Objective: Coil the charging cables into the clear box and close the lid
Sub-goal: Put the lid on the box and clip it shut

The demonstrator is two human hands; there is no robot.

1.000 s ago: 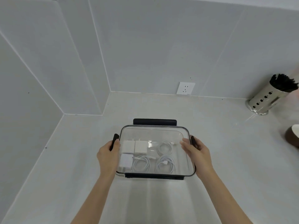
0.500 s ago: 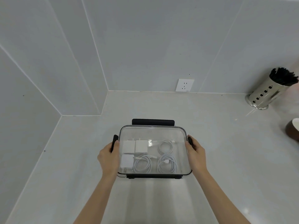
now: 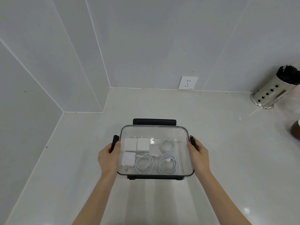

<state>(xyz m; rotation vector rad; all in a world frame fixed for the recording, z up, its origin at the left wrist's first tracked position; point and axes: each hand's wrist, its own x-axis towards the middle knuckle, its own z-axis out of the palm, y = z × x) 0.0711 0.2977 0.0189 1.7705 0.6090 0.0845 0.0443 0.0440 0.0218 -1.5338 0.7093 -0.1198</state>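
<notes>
The left hand [image 3: 108, 157] grips the left side of the clear box [image 3: 186, 161], its thumb lying over the lid's edge beside the black left latch [image 3: 114, 142], its fingers curled down around the box's side. The right hand [image 3: 198, 153] holds the right side the same way, thumb on the lid's rim and fingers wrapped over the black right latch [image 3: 192, 142]. The clear lid [image 3: 154, 132] sits on the box. A black far latch [image 3: 154, 121] stands up behind the far edge; a black near latch [image 3: 155, 177] lies along the near edge.

Inside, three white chargers [image 3: 136, 145] sit at the left, two side by side at the far end and one nearer. Three coiled white cables [image 3: 168, 164] fill the rest: one at the far right, two along the near side.

The box rests on a pale worktop [image 3: 227, 151], in from the tiled corner. On the far wall is a white socket [image 3: 188, 82]. At the far right stands a perforated steel holder [image 3: 269, 95] filled with dark sticks.
</notes>
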